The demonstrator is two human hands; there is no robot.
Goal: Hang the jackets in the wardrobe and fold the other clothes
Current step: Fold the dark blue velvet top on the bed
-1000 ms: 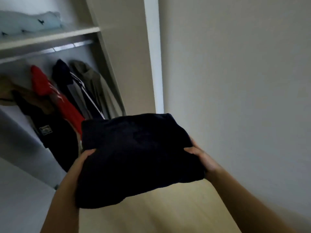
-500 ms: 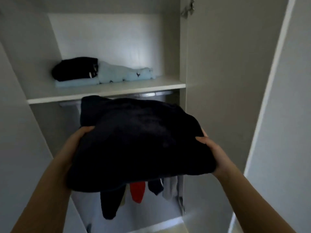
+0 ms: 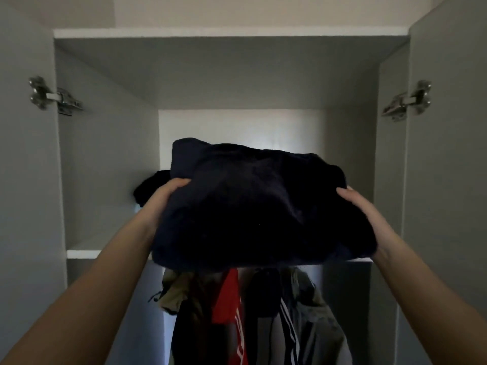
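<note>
A folded dark navy garment (image 3: 253, 206) is held up in front of the wardrobe's upper shelf (image 3: 81, 252). My left hand (image 3: 163, 200) grips its left edge, thumb on top. My right hand (image 3: 361, 209) grips its right edge the same way. The garment hides most of the shelf. A black folded item (image 3: 150, 188) on the shelf peeks out behind my left hand. Below the shelf hang several jackets: an olive one (image 3: 176, 291), a red one (image 3: 229, 299), a dark one with white stripes (image 3: 287, 325) and a grey one (image 3: 319, 320).
Both wardrobe doors stand open, the left door (image 3: 26, 180) and the right door (image 3: 445, 167), with metal hinges (image 3: 55, 97) on each side. The wardrobe's top panel (image 3: 229, 32) lies above the shelf space.
The garment has risen from below the shelf to shelf height. My view has swung from the wardrobe's right side to face it squarely. Both hands keep their grip.
</note>
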